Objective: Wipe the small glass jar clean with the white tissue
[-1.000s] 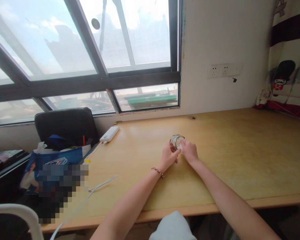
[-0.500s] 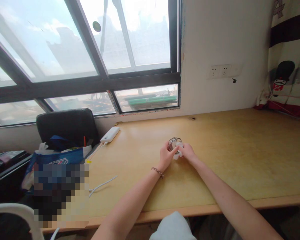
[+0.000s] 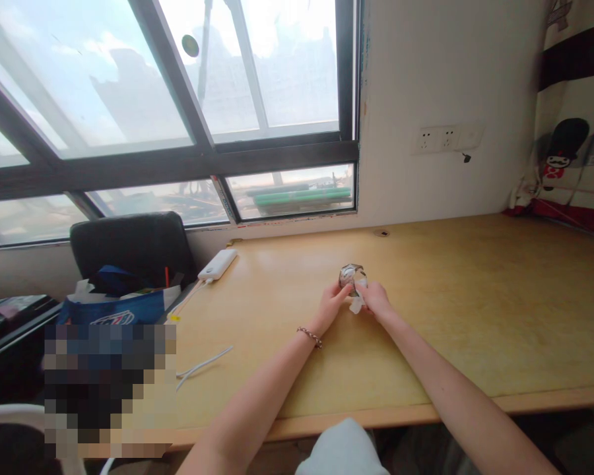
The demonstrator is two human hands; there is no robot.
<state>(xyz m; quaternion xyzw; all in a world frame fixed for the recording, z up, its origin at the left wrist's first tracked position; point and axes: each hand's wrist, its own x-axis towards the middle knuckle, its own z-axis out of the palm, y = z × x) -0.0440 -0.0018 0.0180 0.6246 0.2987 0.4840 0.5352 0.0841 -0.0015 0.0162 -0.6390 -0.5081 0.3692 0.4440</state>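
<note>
Over the middle of the wooden table [image 3: 287,316], a small round object [image 3: 349,274] with dark, metallic-looking bands is held between both hands. My left hand [image 3: 331,302] closes on its left side, thumb on the near face. My right hand [image 3: 377,300] pinches at its right side, where a whitish, translucent piece [image 3: 357,305] hangs below the fingers. What exactly the round object is cannot be made out. Its underside and several fingertips are hidden.
A white power bank [image 3: 218,264] with cables lies at the table's back left corner. A loose white cable [image 3: 202,365] rests on the left part. Left of the table stand a black chair [image 3: 133,244] and a blue bag [image 3: 119,313]. Wall and window border the back.
The round object has moved slightly up and right and is tilted differently between my hands. The whitish piece now hangs lower and more separate from it.
</note>
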